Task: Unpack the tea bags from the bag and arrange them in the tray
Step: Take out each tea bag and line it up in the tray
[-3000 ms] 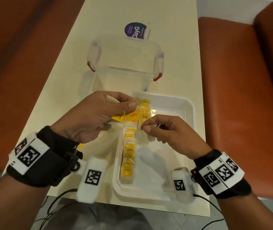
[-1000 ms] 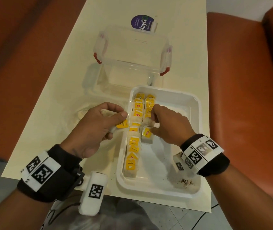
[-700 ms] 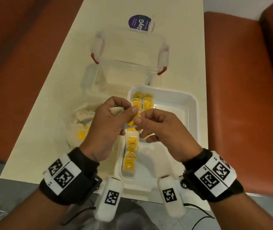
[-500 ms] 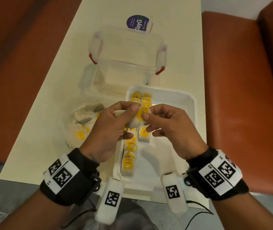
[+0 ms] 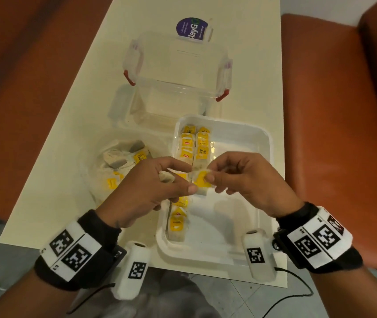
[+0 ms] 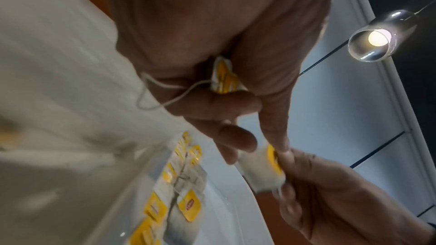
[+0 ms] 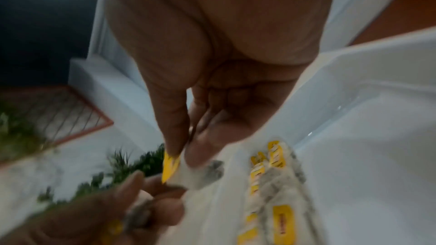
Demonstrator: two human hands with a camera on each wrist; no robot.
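Both hands hover over the left part of the white tray (image 5: 264, 161). My right hand (image 5: 209, 176) pinches a tea bag (image 5: 202, 182) by its yellow tag (image 7: 169, 167) between thumb and forefinger. My left hand (image 5: 191, 179) touches that same tea bag (image 6: 261, 167) with thumb and fingertip and keeps a second tea bag (image 5: 165, 176) curled in its palm, yellow tag (image 6: 223, 77) and string showing. Two rows of tea bags (image 5: 187, 145) lie along the tray's left side. The clear plastic bag (image 5: 118, 166) with more tea bags lies left of the tray.
A clear plastic box (image 5: 176, 65) with red clips stands beyond the tray, with a purple-labelled item (image 5: 192, 28) behind it. The tray's right half (image 5: 235, 203) is bare. Orange seats flank the cream table (image 5: 68, 134). The table's near edge is close to my wrists.
My right hand came up off the tea bags in the tray and met the left hand. It has taken one tea bag by the tag and the hands are drawing slightly apart.
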